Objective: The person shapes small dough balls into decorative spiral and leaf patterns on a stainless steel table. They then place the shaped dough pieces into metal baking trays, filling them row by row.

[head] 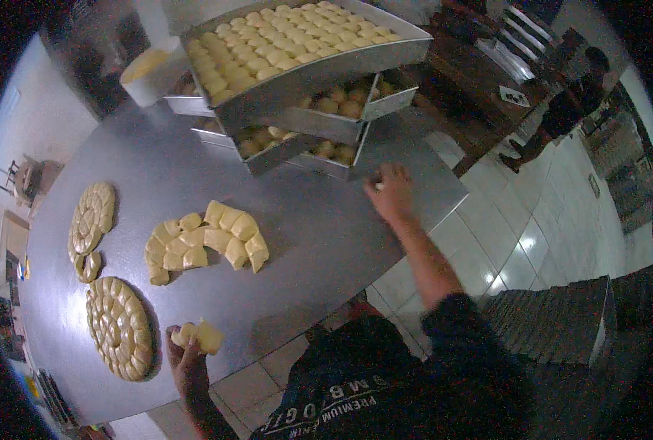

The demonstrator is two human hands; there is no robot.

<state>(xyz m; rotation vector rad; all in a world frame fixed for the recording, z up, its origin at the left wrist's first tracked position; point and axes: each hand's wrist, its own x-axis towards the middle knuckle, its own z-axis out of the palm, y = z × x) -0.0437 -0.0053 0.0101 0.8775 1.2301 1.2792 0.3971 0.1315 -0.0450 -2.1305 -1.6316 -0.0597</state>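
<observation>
My left hand [189,360] grips a small clump of pale dough pieces [210,336] over the near edge of the metal table. My right hand [391,192] is cupped low over the table's right part, and a pale bit of dough [380,187] shows between its fingers; the palm hides the rest. Between the hands lies a curved, partly broken slab of divided dough [180,242]. At the left sits a round dough disc [120,330] scored into many segments. Beyond it is a second scored disc [91,217], with a small loose piece [87,268] at its near end.
Stacked metal trays [326,69] stand crosswise at the table's far side; rows of dough balls [288,41] fill the top one. A white bucket [142,82] is left of them. Tiled floor lies past the table's right edge. A person [571,104] stands beyond a dark wooden table [447,82].
</observation>
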